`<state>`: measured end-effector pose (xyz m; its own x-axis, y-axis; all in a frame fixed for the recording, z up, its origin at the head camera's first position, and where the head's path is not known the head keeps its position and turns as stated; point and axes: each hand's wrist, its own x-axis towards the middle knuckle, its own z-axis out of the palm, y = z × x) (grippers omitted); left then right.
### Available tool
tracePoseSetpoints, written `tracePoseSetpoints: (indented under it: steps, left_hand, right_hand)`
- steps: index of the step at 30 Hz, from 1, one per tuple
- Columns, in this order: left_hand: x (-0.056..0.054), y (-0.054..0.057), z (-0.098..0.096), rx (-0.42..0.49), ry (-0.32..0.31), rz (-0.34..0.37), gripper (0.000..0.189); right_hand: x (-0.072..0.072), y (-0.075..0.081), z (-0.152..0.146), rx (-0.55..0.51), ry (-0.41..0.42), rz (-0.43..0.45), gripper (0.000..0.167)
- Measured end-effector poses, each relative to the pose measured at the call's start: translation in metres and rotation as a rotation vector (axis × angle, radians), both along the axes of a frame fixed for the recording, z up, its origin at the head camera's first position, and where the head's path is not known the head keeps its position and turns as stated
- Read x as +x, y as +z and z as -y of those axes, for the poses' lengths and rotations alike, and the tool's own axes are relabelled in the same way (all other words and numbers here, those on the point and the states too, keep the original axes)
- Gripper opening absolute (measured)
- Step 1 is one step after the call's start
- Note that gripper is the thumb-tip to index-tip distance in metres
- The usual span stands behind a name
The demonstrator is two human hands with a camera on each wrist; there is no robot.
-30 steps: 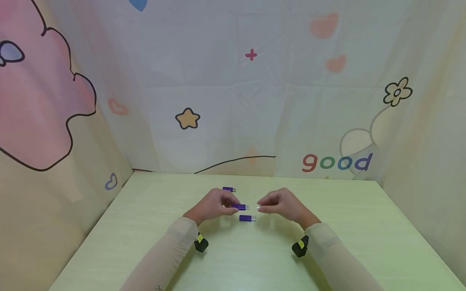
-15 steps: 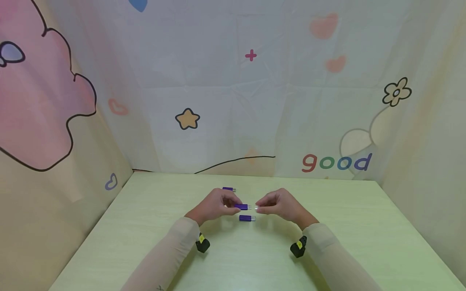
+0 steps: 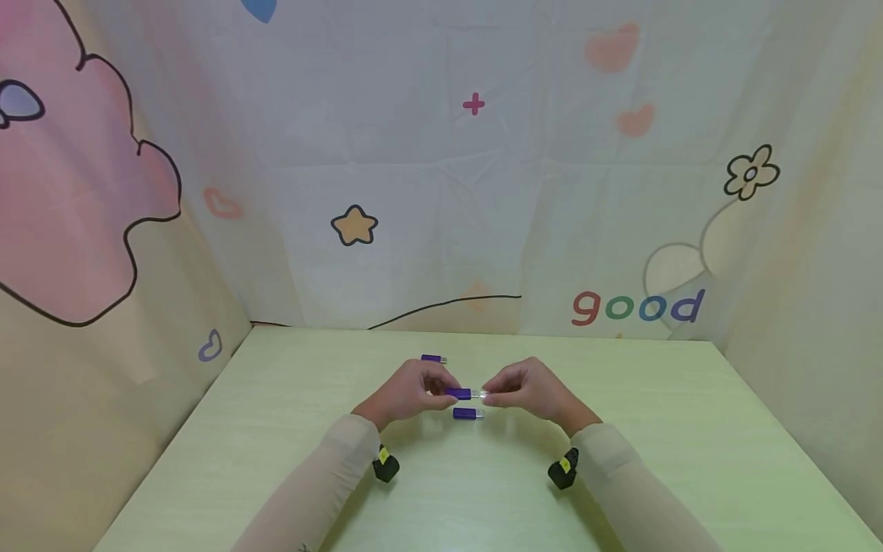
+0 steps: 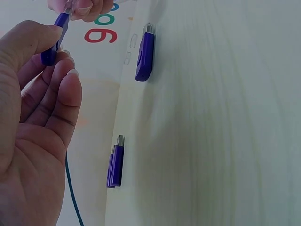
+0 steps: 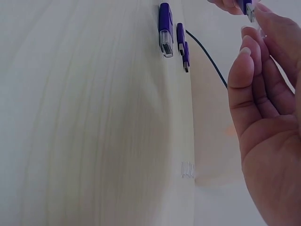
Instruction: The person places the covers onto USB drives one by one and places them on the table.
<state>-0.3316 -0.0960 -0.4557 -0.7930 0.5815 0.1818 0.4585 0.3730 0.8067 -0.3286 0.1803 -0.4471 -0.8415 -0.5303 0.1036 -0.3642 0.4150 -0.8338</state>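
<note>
Between its thumb and fingers my left hand [image 3: 408, 392] pinches a purple USB flash drive [image 3: 460, 394], its metal plug pointing right. Opposite, the right hand [image 3: 536, 392] pinches a small clear cap [image 3: 484, 395], which sits right at the plug's tip in the head view. In the left wrist view the held drive's purple body shows under the thumb, with the right hand's fingertips [image 4: 84, 9] at the plug end. Fingers partly hide the cap in the right wrist view.
A second purple drive with a clear cap over its plug [image 4: 146, 52] lies nearer on the table [image 3: 476, 491]. Farther back lie two uncapped drives [image 4: 116, 162], side by side. Clear caps [image 5: 187, 170] rest on the tabletop. A printed cloth [image 3: 414, 138] hangs behind.
Both hands have come closer together. The gap between the drive's plug and the clear cap has closed, with the cap now at the plug's tip.
</note>
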Motion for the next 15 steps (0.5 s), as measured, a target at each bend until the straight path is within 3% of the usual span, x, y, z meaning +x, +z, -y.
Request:
tracePoseSetpoints:
  steps: [15]
  left_hand:
    - [0.0005, -0.0006, -0.0012, 0.003, -0.004, -0.001, 0.013]
  right_hand:
    - [0.0006, -0.0023, 0.0024, -0.023, 0.020, -0.020, 0.017]
